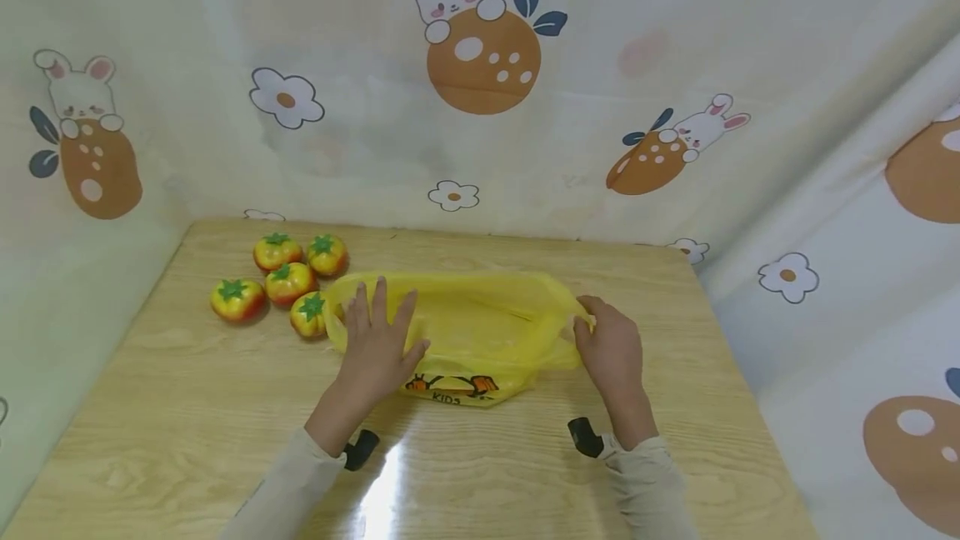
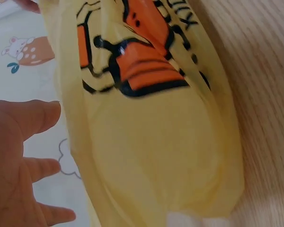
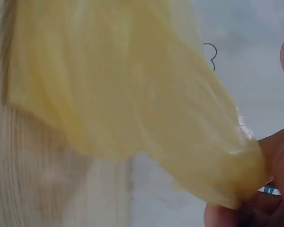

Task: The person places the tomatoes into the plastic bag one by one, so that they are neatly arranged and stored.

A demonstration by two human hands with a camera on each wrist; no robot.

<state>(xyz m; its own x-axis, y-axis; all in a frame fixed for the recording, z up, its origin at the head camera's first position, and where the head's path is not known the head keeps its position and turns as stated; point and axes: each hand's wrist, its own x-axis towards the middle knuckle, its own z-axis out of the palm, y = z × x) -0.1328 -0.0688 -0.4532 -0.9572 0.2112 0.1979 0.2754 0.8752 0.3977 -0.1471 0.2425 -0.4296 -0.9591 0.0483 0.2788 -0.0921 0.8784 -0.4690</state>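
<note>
A yellow plastic bag [image 1: 480,332] lies on the table with its mouth spread wide. On its near side shows a black and orange print with the word "KIDS". My right hand [image 1: 613,348] pinches the bag's right end between thumb and fingers; in the right wrist view the bunched plastic [image 3: 241,170] is caught there. My left hand [image 1: 375,357] is over the bag's left part, fingers spread and straight. In the left wrist view that hand [image 2: 14,161] is beside the bag's rim, and the printed side [image 2: 146,142] hangs in folds.
Several yellow-and-red fruits [image 1: 291,284] with green star-shaped tops sit at the back left of the wooden table [image 1: 187,423]. The nearest fruit [image 1: 307,315] is right at the bag's left edge. A printed cloth [image 1: 360,165] hangs behind and beside the table.
</note>
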